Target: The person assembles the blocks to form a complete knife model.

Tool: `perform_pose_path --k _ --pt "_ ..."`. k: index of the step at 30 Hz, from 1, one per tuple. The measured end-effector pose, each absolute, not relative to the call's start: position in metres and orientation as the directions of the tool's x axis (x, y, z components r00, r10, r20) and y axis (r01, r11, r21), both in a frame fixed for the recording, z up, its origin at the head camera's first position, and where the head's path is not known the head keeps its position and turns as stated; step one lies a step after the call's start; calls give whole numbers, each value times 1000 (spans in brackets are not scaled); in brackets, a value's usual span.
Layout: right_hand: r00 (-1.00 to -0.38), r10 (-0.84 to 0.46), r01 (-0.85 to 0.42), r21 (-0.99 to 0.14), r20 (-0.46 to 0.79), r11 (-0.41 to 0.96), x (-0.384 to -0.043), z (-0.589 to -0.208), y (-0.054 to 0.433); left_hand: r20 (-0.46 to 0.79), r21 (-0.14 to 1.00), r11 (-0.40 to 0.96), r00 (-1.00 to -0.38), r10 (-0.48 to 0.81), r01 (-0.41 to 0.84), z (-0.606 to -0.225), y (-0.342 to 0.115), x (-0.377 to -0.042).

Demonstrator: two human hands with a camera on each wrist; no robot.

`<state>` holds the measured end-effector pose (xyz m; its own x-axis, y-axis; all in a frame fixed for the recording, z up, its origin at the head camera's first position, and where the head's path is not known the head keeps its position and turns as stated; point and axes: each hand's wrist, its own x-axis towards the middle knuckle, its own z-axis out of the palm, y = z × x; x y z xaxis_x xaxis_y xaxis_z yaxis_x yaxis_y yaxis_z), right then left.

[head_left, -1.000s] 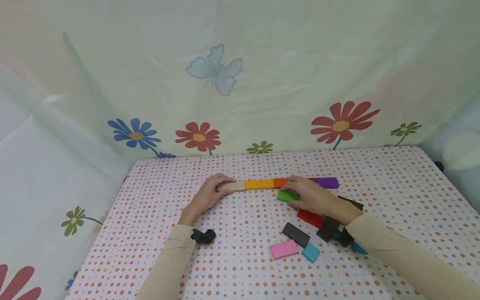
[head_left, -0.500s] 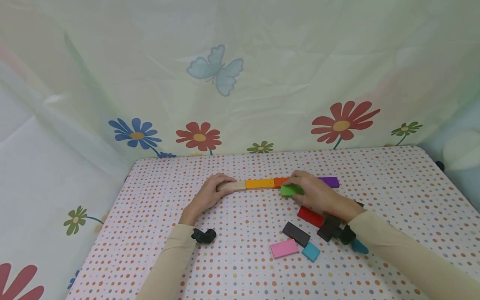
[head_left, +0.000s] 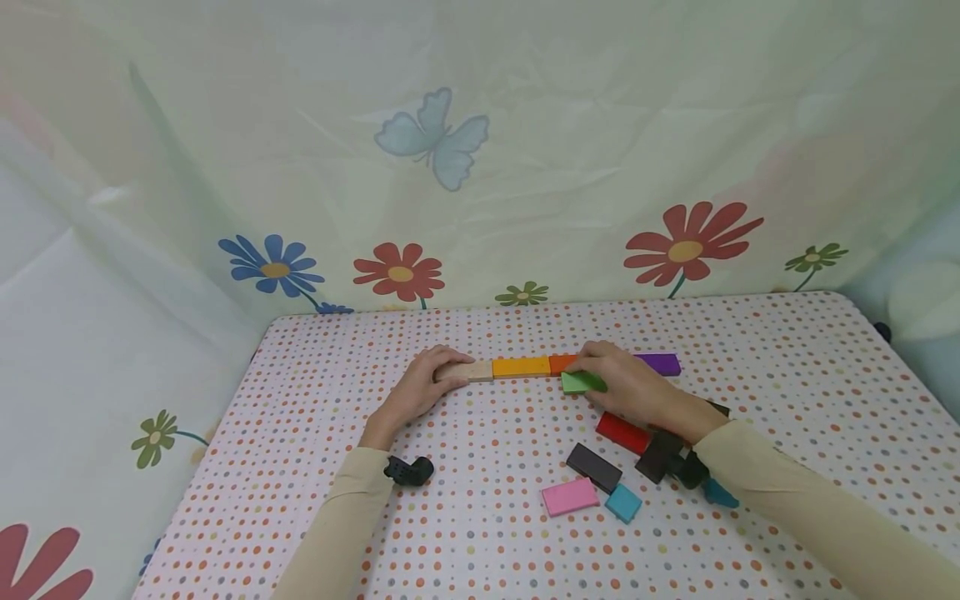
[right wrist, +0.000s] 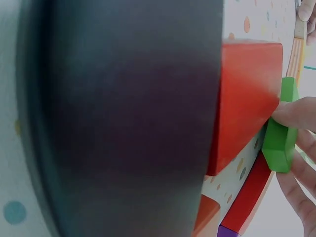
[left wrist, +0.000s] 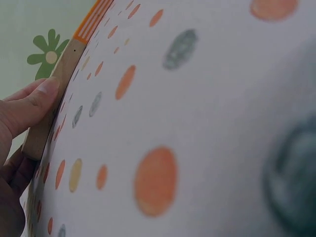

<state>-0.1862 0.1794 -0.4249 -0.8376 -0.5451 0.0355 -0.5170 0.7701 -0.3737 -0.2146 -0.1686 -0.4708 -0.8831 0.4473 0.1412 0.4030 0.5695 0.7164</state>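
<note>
A row of flat blocks lies across the far half of the table. From the left it runs plain wood, yellow-orange, orange, red and purple. My left hand grips the left end of the plain wood block, thumb on its near side in the left wrist view. My right hand pinches a green block between thumb and fingers, at the near side of the row by the orange block. In the head view this hand hides the red block in the row.
Loose blocks lie nearer on the right: a red block, a dark grey block, a pink block, a small light-blue block and dark ones partly under the right wrist. Behind the table hangs a flowered curtain.
My right hand has moved the green block slightly away from me and to the right, closer to the row; over the last half second it barely moves. My left hand stays on the plain wood block.
</note>
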Motion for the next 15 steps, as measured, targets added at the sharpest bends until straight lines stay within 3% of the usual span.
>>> perform_pose_path --k 15 --pt "-811 -577 -573 -329 96 750 -184 -428 179 148 716 568 -884 444 406 -470 -168 -214"
